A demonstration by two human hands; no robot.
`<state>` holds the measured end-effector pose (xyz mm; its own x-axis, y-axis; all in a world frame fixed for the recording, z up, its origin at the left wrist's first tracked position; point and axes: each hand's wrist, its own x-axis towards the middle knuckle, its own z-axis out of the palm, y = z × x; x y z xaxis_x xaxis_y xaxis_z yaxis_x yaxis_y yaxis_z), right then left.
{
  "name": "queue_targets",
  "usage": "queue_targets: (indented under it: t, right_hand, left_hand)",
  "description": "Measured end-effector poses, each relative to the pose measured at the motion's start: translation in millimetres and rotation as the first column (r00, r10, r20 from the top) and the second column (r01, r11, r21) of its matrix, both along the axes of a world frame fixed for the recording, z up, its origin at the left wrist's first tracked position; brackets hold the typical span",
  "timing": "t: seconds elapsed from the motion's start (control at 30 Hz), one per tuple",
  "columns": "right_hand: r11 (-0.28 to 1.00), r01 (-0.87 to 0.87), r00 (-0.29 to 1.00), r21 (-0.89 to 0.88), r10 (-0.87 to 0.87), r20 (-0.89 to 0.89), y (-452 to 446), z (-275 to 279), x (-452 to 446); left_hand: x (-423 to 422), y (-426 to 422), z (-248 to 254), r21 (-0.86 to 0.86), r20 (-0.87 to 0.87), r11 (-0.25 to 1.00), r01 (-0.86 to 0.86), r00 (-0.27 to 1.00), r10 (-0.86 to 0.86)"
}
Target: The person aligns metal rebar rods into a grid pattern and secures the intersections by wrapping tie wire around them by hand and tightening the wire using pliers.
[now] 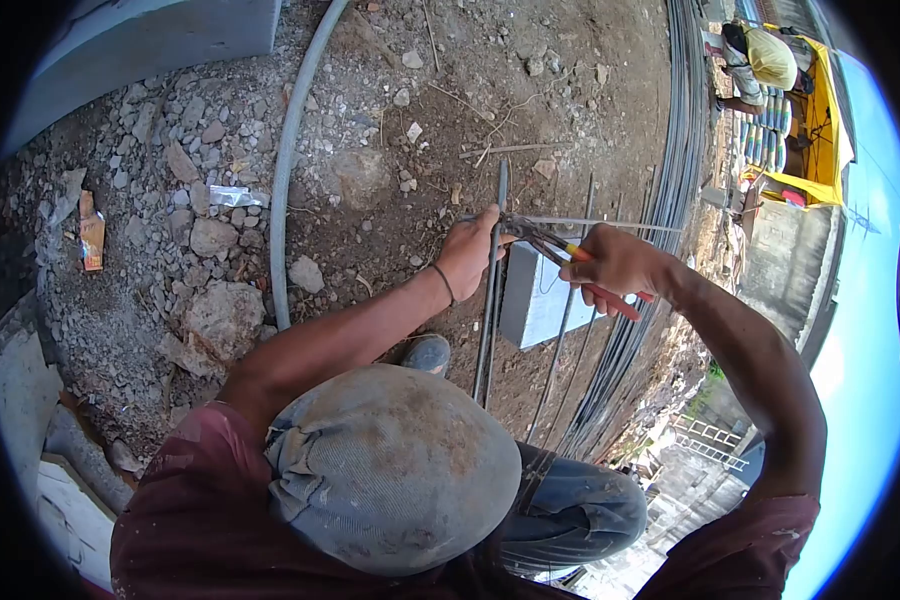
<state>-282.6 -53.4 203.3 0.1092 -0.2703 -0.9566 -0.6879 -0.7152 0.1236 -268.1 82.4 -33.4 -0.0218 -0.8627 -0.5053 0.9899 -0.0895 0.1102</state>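
Pliers sit just right of centre in the frame, their yellow and red handles squeezed in my right grip; whether their jaws are closed, I can't tell. Nearest me, along the bottom, come my maroon sleeves, dusty grey-blue cloth rounded between them, and a blue denim knee. My right arm rises from the lower right, bends at the elbow and slants up leftward, bringing the right hand to the handles with fingers curled around them. My left arm stretches diagonally from the lower left, a dark band at its wrist; the left hand is wrapped around a dark metal bar, thumb against it, right beside the pliers' head. A thin metal strip runs rightward from there. Below the hands stands a pale block, with a shoe left of it. Farther out, a grey hose curves down the upper left, and long rods lie bundled toward the right. Beyond, at upper right, a person in yellow bends near a yellow tarp.
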Motion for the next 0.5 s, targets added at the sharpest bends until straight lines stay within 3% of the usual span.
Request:
queue_targets:
  t: [0.03,0.07,0.1,0.2,0.23,0.3,0.33,0.37,0.43,0.47,0.5]
  right_hand:
    - [0.679,0.728,0.685,0.094,-0.719,-0.115,-2.3,0.6,0.9]
    - [0.454,0.866,0.488,0.208,-0.858,-0.161,-10.6,-5.9,-22.8]
    - [0.472,0.860,0.502,0.193,-0.850,-0.159,-6.4,-6.6,-29.9]
    - [0.712,0.702,0.713,0.022,-0.701,-0.031,21.8,-11.6,-38.5]
    - [0.702,0.711,0.703,0.024,-0.711,-0.026,24.8,-6.7,-36.2]
    - [0.913,0.408,0.912,0.011,-0.409,0.038,25.8,6.7,-23.4]
    - [0.996,-0.020,0.976,-0.091,0.039,0.213,23.1,4.8,-31.7]
    - [0.996,-0.015,0.978,-0.087,0.032,0.207,26.3,7.7,-32.9]
    - [0.846,-0.388,0.850,-0.366,0.482,0.213,40.7,21.3,-13.9]
    - [0.661,-0.563,0.596,-0.496,0.741,0.309,34.7,13.4,-30.2]
    - [0.659,-0.566,0.596,-0.495,0.742,0.307,37.5,14.1,-25.7]
  left_hand:
    - [0.1,1.2,-0.7,-0.004,0.001,1.000,-0.006,1.000,0.006]
    - [-0.8,3.2,-1.0,-0.005,-0.008,1.000,0.002,1.000,-0.002]
    - [2.2,1.8,-1.9,-0.005,-0.013,1.000,0.005,1.000,-0.005]
    - [1.0,1.4,-6.8,-0.027,-0.002,0.999,0.034,0.999,-0.034]
    - [-0.7,2.9,-6.2,-0.028,0.004,0.998,0.048,0.999,-0.048]
    - [1.0,4.4,-1.3,-0.037,0.005,0.999,-0.031,1.000,0.031]
    - [3.2,4.6,3.2,-0.034,0.001,0.999,-0.029,1.000,0.029]
    - [4.4,4.9,8.1,-0.014,0.009,0.999,-0.036,0.999,0.036]
    - [4.4,4.6,11.1,-0.001,0.021,0.999,-0.043,0.999,0.043]
    - [6.0,5.0,12.2,-0.008,0.018,0.999,-0.035,0.999,0.035]
    - [5.3,5.8,11.6,-0.013,0.012,1.000,-0.028,1.000,0.028]
